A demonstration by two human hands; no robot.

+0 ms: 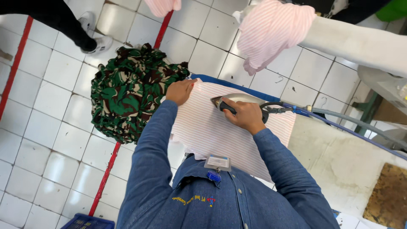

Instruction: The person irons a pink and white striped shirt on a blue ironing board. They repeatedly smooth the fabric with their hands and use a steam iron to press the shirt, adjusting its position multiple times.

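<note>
On the padded ironing table (339,152), just ahead of the person's chest, lies the thin pink-and-white striped cloth piece (212,131), spread flat with its near edge hanging over the table's rim. It looks light, soft and limp, the sort of fabric that creases and slides easily, so it is best held by pressing a flat palm on a free corner or edge, well apart from the hot sole. The right hand (245,115) is clenched around the black handle of the grey steam iron (237,100), which rests sole-down on the cloth's far part; the iron looks heavy and rigid and is only safe to take by that handle. A grey hose and cable (339,115) run from its rear toward the right. The left hand (181,90) lies loosely spread on the cloth's far left corner, pinning it, gripping nothing. Beside the table on the white tiled floor (42,127) sits a heap of green camouflage fabric (127,93). More striped pink cloth (271,29) drapes over a padded arm beyond
</note>
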